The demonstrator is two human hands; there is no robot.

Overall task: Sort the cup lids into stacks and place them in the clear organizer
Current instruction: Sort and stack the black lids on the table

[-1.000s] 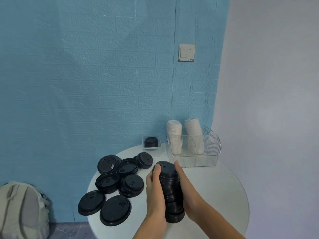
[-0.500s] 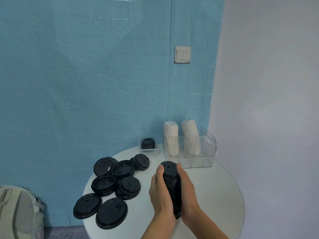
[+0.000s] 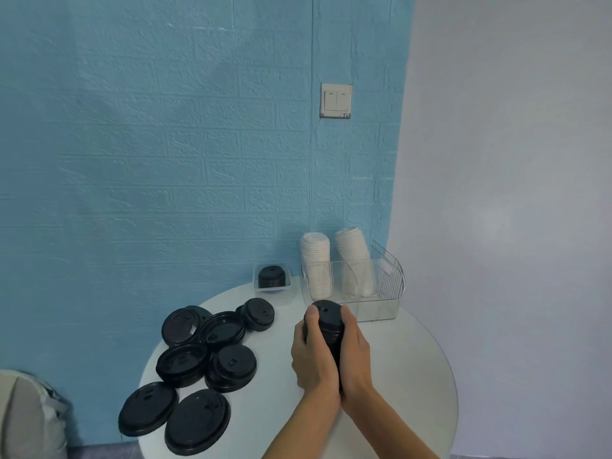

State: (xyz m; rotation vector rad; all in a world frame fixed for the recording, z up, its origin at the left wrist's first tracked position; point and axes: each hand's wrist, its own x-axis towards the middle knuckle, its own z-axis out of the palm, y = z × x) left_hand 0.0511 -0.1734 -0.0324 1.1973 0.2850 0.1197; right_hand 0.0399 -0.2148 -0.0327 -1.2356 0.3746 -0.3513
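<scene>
A tall stack of black round plastic cup lids [image 3: 328,321] sits low and right of centre in the frame, held between both hands above the round white table [image 3: 414,376]. The left hand [image 3: 313,356] wraps its side with the thumb reaching up near the top lid; the right hand [image 3: 356,351] curls round the opposite side, so the stack is squeezed between the two palms. Only the top lid and a strip of the stack's front show between the hands.

Just beyond the stack, at the table's far edge, stands the clear plastic organizer with wire sides [image 3: 387,283]. Two stacks of white lids [image 3: 316,260] stand in it, the right one leaning.

To the left of the organizer, a small clear tray [image 3: 288,276] holds a short pile of small black lids [image 3: 272,275].

Loose black lids of several sizes [image 3: 205,352] lie spread across the left part of the table, some overlapping, some face up and some showing their hollow undersides. Two large ones lie at the near left rim.

A grey backpack [image 3: 29,422] sits in the lower left corner of the frame. A white wall switch [image 3: 335,100] is mounted on the blue brick-textured wall [image 3: 165,144] above.
</scene>
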